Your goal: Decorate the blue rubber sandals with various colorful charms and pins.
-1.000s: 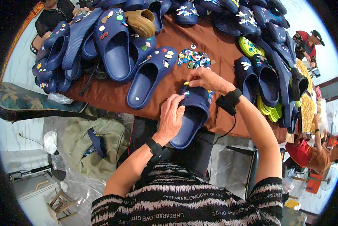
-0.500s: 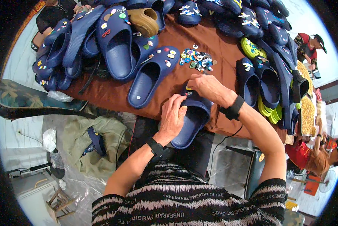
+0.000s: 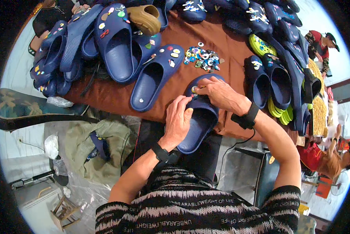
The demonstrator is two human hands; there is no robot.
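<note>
- Our navy clog (image 3: 198, 128) is at the near edge of the brown cloth (image 3: 231, 58), toe away from us.
- Our left hand (image 3: 177, 121) holds its left side, fingers close together.
- Our right hand (image 3: 221, 94) bends over its top, fingertips by a yellow charm (image 3: 194, 89); we can't tell if they pinch it.
- Loose charms (image 3: 203, 59) lie past the toe.

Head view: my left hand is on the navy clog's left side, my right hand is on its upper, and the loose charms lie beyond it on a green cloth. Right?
Not quite: the cloth is brown, not green, as the head view shows. Your left hand is on the navy clog's left side, your right hand is on its upper, and the loose charms lie beyond it.
</note>
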